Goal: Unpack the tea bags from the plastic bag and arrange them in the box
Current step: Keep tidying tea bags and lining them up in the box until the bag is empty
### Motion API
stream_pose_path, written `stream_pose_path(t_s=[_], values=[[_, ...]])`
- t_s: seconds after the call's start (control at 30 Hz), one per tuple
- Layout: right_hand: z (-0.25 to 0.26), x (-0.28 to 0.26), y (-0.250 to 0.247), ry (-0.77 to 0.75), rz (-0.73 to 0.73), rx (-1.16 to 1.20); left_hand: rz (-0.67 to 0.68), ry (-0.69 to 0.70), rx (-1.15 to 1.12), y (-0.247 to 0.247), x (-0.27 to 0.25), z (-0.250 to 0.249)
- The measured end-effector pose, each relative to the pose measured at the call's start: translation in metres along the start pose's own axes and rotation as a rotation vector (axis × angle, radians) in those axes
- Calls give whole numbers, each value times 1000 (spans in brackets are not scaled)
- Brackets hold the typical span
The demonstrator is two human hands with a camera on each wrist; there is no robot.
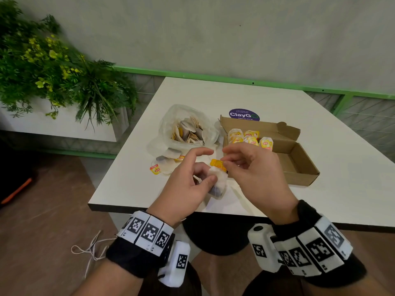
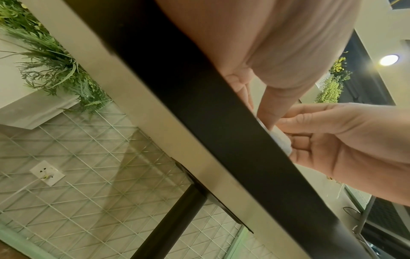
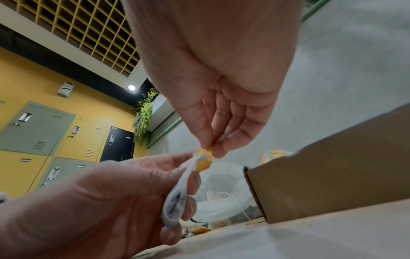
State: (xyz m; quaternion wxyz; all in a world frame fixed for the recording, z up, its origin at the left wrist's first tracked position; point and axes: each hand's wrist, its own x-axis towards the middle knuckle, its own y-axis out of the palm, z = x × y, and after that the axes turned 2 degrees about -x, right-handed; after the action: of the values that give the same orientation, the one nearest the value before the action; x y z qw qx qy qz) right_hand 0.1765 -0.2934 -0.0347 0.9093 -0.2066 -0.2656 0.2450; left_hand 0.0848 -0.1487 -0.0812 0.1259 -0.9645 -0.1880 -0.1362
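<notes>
Yellow paper tag point(image 1: 218, 164) is pinched between the right hand point(image 1: 254, 167) thumb and fingertip, while the left hand point(image 1: 188, 184) holds the white tea bag point(image 1: 219, 184) itself between thumb and fingers, just above the near edge of the table point(image 1: 320, 199). Both hands are close together, each clamped on its own end of the same bag. My guess is the tag is being lined up against the pouch so it'll sit flat like the others.

Just right of the hands is the cardboard box point(image 1: 299, 165), lid flapped open, with a handful of tea bags already stood in a row at its far left end point(image 1: 250, 138), tags facing up. The right part looks unfilled.

Left and farther off, the plastic bag point(image 1: 188, 129) still has a heap inside, and a few loose ones point(image 1: 164, 165) lie on the table right in front of it.
</notes>
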Motion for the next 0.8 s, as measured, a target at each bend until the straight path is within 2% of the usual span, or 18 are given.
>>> stream_pose_path(t_s=[0.17, 0.4, 0.6, 0.8], values=[[-2, 2, -1, -13, -8, 1, -8, 28, 10, 1, -1, -1], [-5, 1, 1, -93, -33, -184, -61, -2, 13, 2, -1, 1], [-1, 1, 1, -42, 29, -23, -51, 6, 53, 3, -1, 4], [0, 3, -2, 88, 144, 97, -44, 34, 48, 1, -1, 5]])
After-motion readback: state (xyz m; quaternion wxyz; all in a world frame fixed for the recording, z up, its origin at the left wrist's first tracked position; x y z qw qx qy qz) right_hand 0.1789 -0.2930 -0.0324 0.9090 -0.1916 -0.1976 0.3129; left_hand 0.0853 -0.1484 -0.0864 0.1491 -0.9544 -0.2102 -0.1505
